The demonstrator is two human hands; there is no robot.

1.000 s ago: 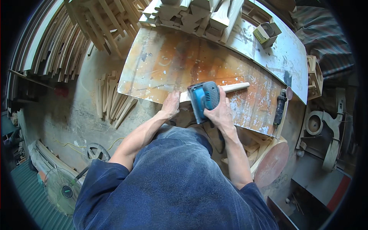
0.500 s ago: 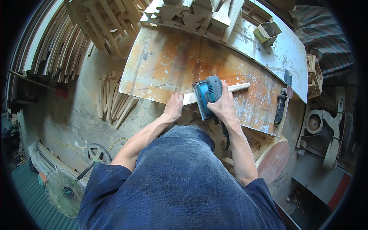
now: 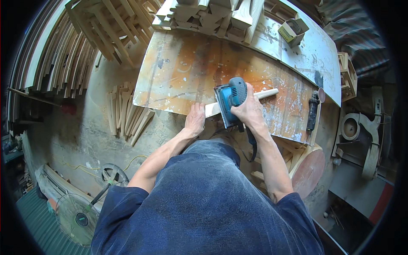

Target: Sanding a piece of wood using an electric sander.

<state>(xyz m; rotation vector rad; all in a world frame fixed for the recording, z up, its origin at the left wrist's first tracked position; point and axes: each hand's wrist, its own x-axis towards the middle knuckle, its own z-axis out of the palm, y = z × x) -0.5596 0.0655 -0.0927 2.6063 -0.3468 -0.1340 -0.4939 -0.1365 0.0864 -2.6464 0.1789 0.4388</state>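
A pale wooden strip [image 3: 267, 93] lies across the stained orange-brown bench top [image 3: 182, 72]. My right hand [image 3: 248, 111] grips a blue-green electric sander [image 3: 229, 100] that rests on the strip. My left hand [image 3: 195, 119] presses down the near end of the strip at the bench's front edge. The sander's black cord hangs down by my right forearm.
Cut wooden parts [image 3: 204, 15] are piled at the back of the bench, beside a small box [image 3: 292, 30]. A black power tool [image 3: 313, 111] lies at the right. Wooden slats [image 3: 127, 114] lean on the floor at left; a fan [image 3: 78, 216] stands lower left.
The sander and my right hand have slid a little along the strip, away from me toward the right. My left hand stays on the strip's near end.
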